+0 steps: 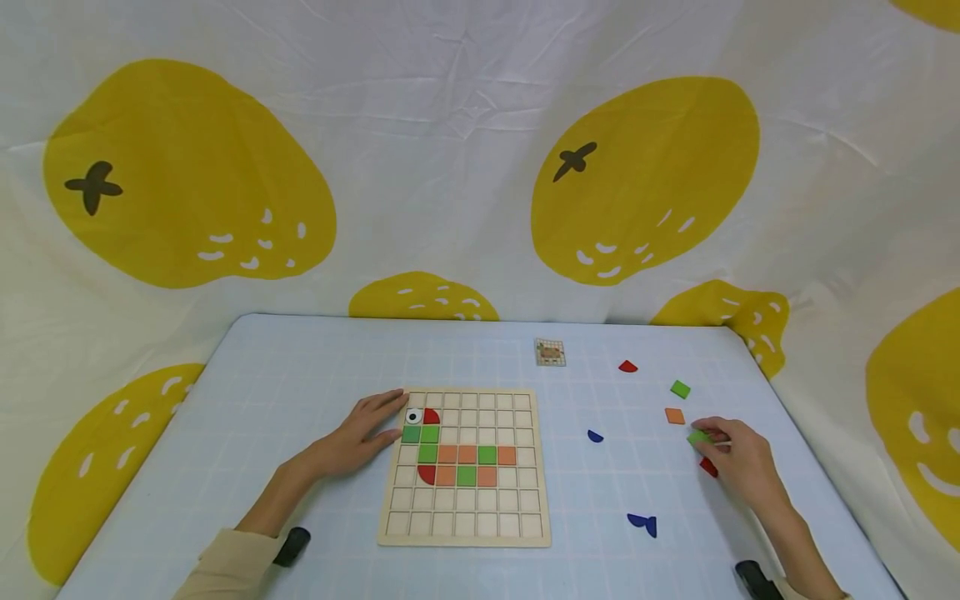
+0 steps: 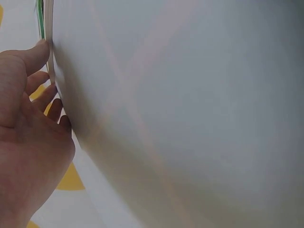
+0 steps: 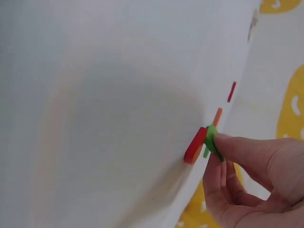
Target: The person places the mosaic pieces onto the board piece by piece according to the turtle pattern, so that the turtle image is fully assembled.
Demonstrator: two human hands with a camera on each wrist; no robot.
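My right hand (image 1: pixel 738 462) pinches a green square tile (image 1: pixel 699 437) between thumb and fingers at the right of the table. In the right wrist view the thumb lies against that green tile, and a red tile (image 3: pixel 194 147) is close beside it. My left hand (image 1: pixel 365 435) touches the left edge of a wooden grid board (image 1: pixel 465 539), its fingers extended along the upper left corner. Several tiles fill the board's cells: an eye tile (image 1: pixel 413 416), a red quarter-round tile (image 1: pixel 431 416) next to it, another red one (image 1: pixel 427 475) lower down, and green and orange squares.
Right of the board lie an orange tile (image 1: pixel 675 416), a green tile (image 1: pixel 680 389), a red wedge (image 1: pixel 627 366), a dark blue half-round (image 1: pixel 595 436) and more blue pieces (image 1: pixel 642 522). A small pattern card (image 1: pixel 551 352) lies behind the board. A patterned cloth (image 1: pixel 465 167) hangs behind the table.
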